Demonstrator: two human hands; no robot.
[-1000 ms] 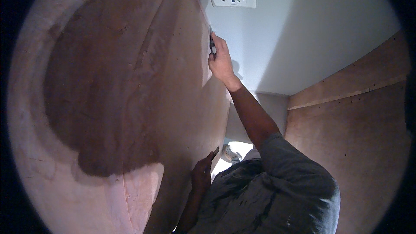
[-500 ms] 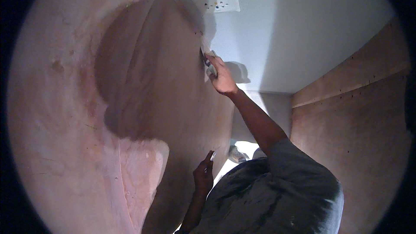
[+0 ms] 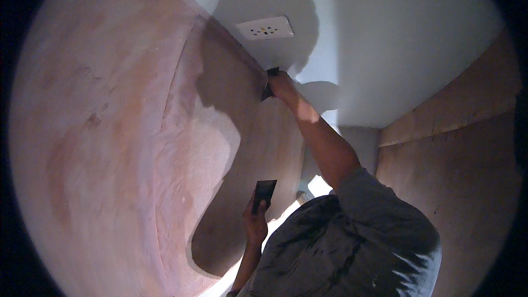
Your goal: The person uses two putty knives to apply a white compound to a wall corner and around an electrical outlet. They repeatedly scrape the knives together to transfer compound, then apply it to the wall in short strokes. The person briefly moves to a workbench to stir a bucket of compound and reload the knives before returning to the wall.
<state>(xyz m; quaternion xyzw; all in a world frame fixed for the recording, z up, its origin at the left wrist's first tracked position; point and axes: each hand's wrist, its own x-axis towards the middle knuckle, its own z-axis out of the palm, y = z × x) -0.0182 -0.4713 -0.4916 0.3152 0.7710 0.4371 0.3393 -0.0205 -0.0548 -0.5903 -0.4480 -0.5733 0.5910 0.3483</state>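
Observation:
My right hand [image 3: 282,86] is closed on a dark flat scraper [image 3: 268,91], held against the seam where the pinkish, smeared wooden panel [image 3: 115,104] meets the pale wall [image 3: 379,33]. Its fingers are partly hidden from view. Lower down, my left hand [image 3: 255,224] grips a second dark scraper [image 3: 265,193] with a wide rectangular blade. That blade points upward with its flat face showing, in front of the shaded panel. The left thumb lies across its lower part.
A white socket plate [image 3: 266,28] is set in the pale wall just beyond my right hand. On the right stands a brown wooden panel [image 3: 445,187] with a row of small marks along its top. My shadow covers much of the seam.
The left scraper has turned from edge-on to showing its broad face. My right hand has moved along the seam, nearer the socket plate, and its scraper is angled differently. The view has shifted.

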